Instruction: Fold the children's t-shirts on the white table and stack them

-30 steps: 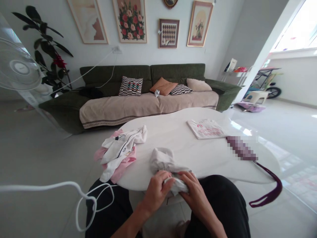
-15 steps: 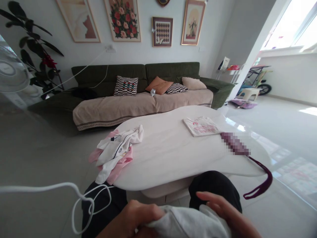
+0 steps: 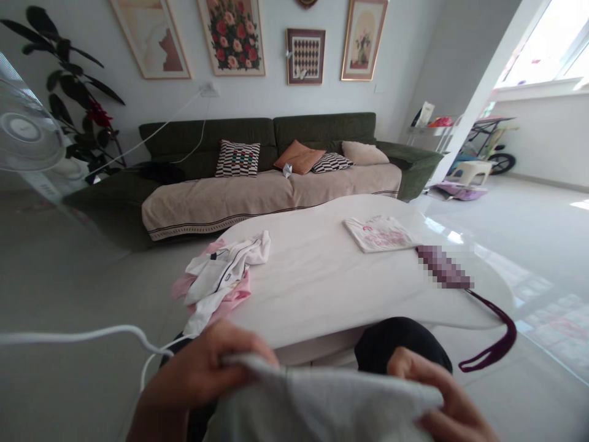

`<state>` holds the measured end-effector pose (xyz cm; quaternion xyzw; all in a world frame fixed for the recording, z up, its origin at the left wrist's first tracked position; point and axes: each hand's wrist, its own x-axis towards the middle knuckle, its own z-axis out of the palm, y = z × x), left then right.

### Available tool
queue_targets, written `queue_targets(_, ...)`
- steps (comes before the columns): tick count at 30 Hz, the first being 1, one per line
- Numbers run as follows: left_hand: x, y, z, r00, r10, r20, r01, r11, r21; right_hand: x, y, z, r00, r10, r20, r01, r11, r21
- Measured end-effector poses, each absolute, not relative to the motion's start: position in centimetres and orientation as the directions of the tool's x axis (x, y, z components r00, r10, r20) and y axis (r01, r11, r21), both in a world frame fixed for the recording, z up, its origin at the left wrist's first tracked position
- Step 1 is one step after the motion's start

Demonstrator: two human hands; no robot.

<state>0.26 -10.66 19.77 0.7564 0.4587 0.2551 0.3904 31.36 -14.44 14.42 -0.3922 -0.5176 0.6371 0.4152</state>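
Note:
A pale grey-white cloth garment [image 3: 317,405] is stretched between my two hands at the bottom of the view, over my lap. My left hand [image 3: 216,362] is closed on its upper left edge. At the upper right edge my right hand [image 3: 437,393] pinches the fabric. The garment's lower part runs out of view, so its kind is not clear. Beyond it, a rumpled pile of white and pink clothes [image 3: 225,276] lies on the left end of the white table [image 3: 299,276]. A folded white shirt with pink print [image 3: 380,234] lies flat toward the table's far right.
A blurred purple item [image 3: 444,267] with a dark strap [image 3: 499,347] hangs over the table's right edge. A white cable [image 3: 92,336] crosses at left near my leg. Behind the table stands a green sofa [image 3: 322,132] with cushions; a fan [image 3: 30,132] stands far left.
Both hands have risen and moved apart, pulling the bunched garment out into a straight upper edge. My right fingers, formerly outstretched, now pinch the cloth. The view has shifted slightly.

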Motion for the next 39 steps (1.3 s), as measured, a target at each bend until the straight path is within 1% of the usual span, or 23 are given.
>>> queue_targets(1, 0.6, -8.6, 20.3, 0.429, 0.902, 0.053, 0.545, -0.305, 0.781, 31.4, -13.0, 15.0, -0.295, 0.953, -0.076, -0.106, -0.112, -0.988)
queue_targets(3, 2.0, -3.9, 21.0, 0.256, 0.937, 0.239, 0.655, -0.350, 0.670, 31.2, -9.1, 16.2, -0.169, 0.986, 0.005, -0.072, -0.008, -0.997)
queue_targets(5, 3.9, 0.7, 21.0, 0.142, 0.889, 0.436, 0.724, -0.393, 0.566, 30.5, -4.8, 17.1, -0.006, 0.980, 0.197, -0.073, 0.196, -0.978)
queue_targets(6, 5.0, 2.7, 20.7, 0.066, 0.847, 0.527, 0.763, -0.384, 0.520, 29.9, -2.7, 17.2, 0.069, 0.954, 0.293, -0.027, 0.295, -0.955)
queue_targets(8, 7.0, 5.6, 19.8, -0.005, 0.786, 0.618, 0.845, -0.327, 0.423, 29.0, 0.4, 16.7, 0.164, 0.886, 0.433, 0.176, 0.406, -0.897)
queue_targets(9, 7.8, 6.4, 19.0, -0.026, 0.780, 0.625, 0.875, -0.284, 0.392, 28.8, 1.5, 16.0, 0.173, 0.863, 0.475, 0.309, 0.410, -0.858)
queue_targets(11, 8.7, 6.6, 16.6, -0.017, 0.816, 0.578, 0.913, -0.223, 0.341, 29.1, 2.4, 13.5, 0.130, 0.865, 0.486, 0.559, 0.341, -0.756)
queue_targets(13, 8.9, 5.0, 13.2, 0.054, 0.888, 0.457, 0.930, -0.211, 0.301, 30.2, 2.3, 9.9, 0.045, 0.914, 0.404, 0.737, 0.242, -0.631)
queue_targets(14, 8.7, 3.7, 11.1, 0.113, 0.925, 0.363, 0.933, -0.224, 0.281, 31.0, 1.9, 7.8, 0.006, 0.943, 0.334, 0.801, 0.196, -0.566)
queue_targets(16, 8.1, 0.6, 6.8, 0.207, 0.972, 0.110, 0.937, -0.230, 0.262, 32.5, 0.8, 3.8, -0.042, 0.982, 0.182, 0.891, 0.119, -0.437)
queue_targets(17, 7.7, -0.9, 4.8, 0.206, 0.979, -0.010, 0.949, -0.197, 0.248, 33.1, 0.2, 2.1, -0.058, 0.991, 0.118, 0.917, 0.100, -0.386)
queue_targets(18, 7.4, -2.2, 3.0, 0.156, 0.984, -0.084, 0.968, -0.135, 0.213, 33.4, -0.5, 0.5, -0.062, 0.995, 0.076, 0.933, 0.085, -0.349)
queue_targets(19, 7.1, -3.2, 1.5, 0.114, 0.990, -0.088, 0.980, -0.098, 0.175, 33.5, -1.1, -0.7, -0.062, 0.996, 0.060, 0.941, 0.078, -0.329)
queue_targets(21, 6.9, -4.0, -0.5, 0.075, 0.996, -0.049, 0.990, -0.069, 0.123, 33.0, -2.1, -2.1, -0.059, 0.993, 0.098, 0.934, 0.089, -0.346)
queue_targets(23, 7.2, -2.9, -1.2, 0.090, 0.996, -0.012, 0.990, -0.089, 0.108, 32.0, -2.8, -2.3, -0.056, 0.982, 0.182, 0.900, 0.128, -0.416)
queue_targets(26, 7.5, 1.5, -0.6, 0.161, 0.987, -0.027, 0.980, -0.157, 0.121, 30.6, -3.1, -1.2, 0.002, 0.971, 0.238, 0.770, 0.150, -0.620)
queue_targets(28, 7.2, 5.1, 0.4, 0.180, 0.983, -0.036, 0.977, -0.174, 0.122, 30.5, -3.3, -0.2, 0.134, 0.974, 0.186, 0.623, 0.063, -0.780)
queue_targets(30, 6.5, 8.1, 1.6, 0.139, 0.990, -0.010, 0.984, -0.137, 0.117, 31.0, -3.7, 0.7, 0.262, 0.963, 0.068, 0.442, -0.057, -0.895)
queue_targets(32, 5.9, 10.0, 2.6, 0.077, 0.996, 0.039, 0.990, -0.081, 0.119, 32.1, -4.6, 1.3, 0.293, 0.955, -0.040, 0.297, -0.131, -0.946)
queue_targets(33, 5.7, 10.4, 3.0, 0.053, 0.997, 0.063, 0.991, -0.061, 0.123, 32.8, -5.1, 1.5, 0.277, 0.958, -0.070, 0.260, -0.145, -0.955)
queue_targets(35, 5.8, 10.2, 3.4, 0.043, 0.994, 0.096, 0.990, -0.055, 0.133, 34.5, -6.1, 1.8, 0.222, 0.972, -0.081, 0.288, -0.145, -0.947)
queue_targets(37, 6.1, 9.0, 3.0, 0.078, 0.991, 0.112, 0.986, -0.094, 0.140, 36.3, -6.7, 2.4, 0.128, 0.989, -0.077, 0.439, -0.126, -0.889)
queue_targets(39, 6.4, 7.1, 1.9, 0.124, 0.987, 0.104, 0.979, -0.138, 0.147, 37.7, -6.4, 3.2, 0.016, 0.996, -0.086, 0.627, -0.077, -0.775)
